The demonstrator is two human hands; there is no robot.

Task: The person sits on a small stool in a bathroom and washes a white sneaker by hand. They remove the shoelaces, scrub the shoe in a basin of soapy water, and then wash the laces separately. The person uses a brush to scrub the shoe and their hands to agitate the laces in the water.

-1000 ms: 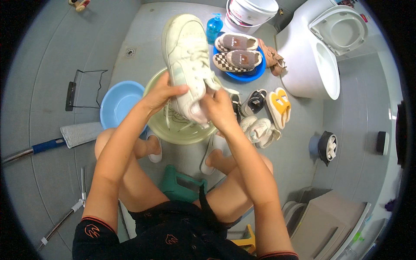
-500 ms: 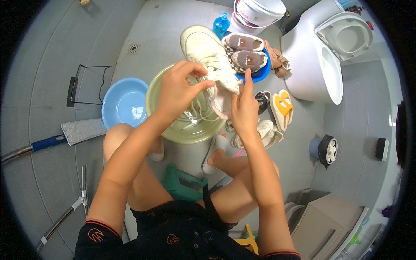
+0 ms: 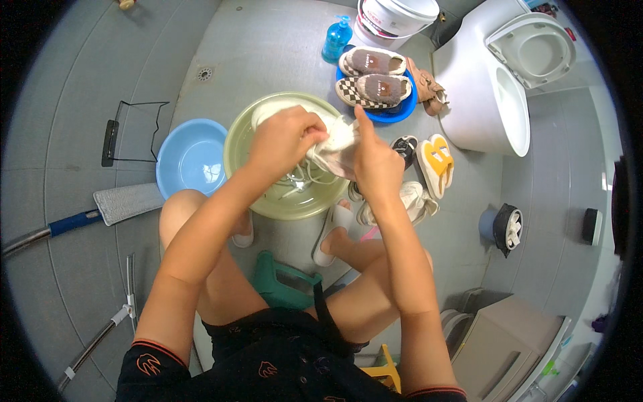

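Observation:
A white sneaker (image 3: 338, 137) is tilted over the pale green basin (image 3: 232, 154), its toe partly hidden behind my left hand (image 3: 287, 137). That hand's thumb and fingers are pinched together at the lacing; whether they grip a lace or the tongue I cannot make out. Around the heel side, my right hand (image 3: 380, 164) grips the shoe with its index finger pointing up along the opening. Loose white laces (image 3: 301, 179) lie in the water of the basin.
Left of the green basin sits a light blue basin (image 3: 191, 161). Checkered slippers (image 3: 375, 87) rest on a blue tub, near a soap pump bottle (image 3: 337, 40) and a white bucket (image 3: 395, 20). Yellow slippers (image 3: 435, 164) and other shoes stand on the right, before the toilet (image 3: 482, 87).
The sneaker has come down from above the basin's far rim to lower over the basin, its toe tipping away. My left fingers have closed from a loose spread to a pinch.

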